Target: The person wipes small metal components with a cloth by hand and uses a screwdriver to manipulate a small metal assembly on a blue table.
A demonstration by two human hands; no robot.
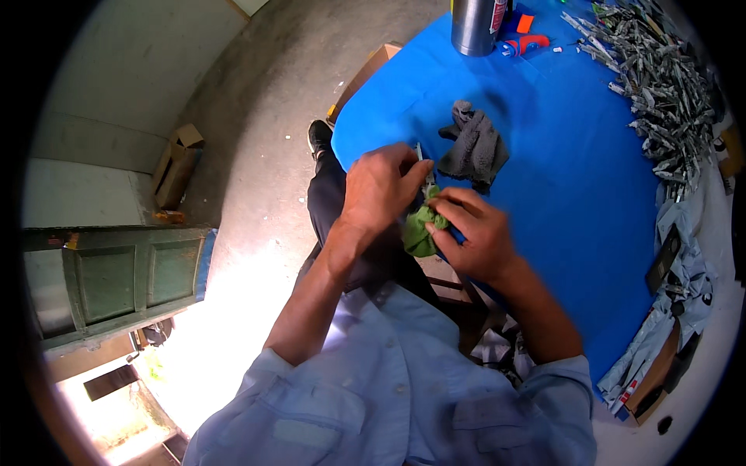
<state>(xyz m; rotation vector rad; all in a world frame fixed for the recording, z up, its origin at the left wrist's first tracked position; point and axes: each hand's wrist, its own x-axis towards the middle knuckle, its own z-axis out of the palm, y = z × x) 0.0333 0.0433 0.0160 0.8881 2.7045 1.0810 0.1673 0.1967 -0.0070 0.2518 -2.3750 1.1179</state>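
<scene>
Above my lap, at the near left edge of the blue-covered table [575, 241], my two hands are close together. Thumb and fingers of my left hand [381, 186] are closed on a slim silvery piece [426, 172], partly hidden by the fingers. My right hand [480, 237] pinches a crumpled green cloth [420, 237], which is bunched around the near end of that piece. Just beyond my hands a crumpled dark grey cloth [474, 147] lies on the table.
A heap of slim silvery pieces [660, 93] covers the far right. Crumpled grey packaging [660, 334] lies along the right edge. At the back stand a steel bottle [472, 27] and a red-and-blue tool [528, 44]. Cardboard boxes [177, 167] sit on the floor at left, near a green panelled door [116, 283].
</scene>
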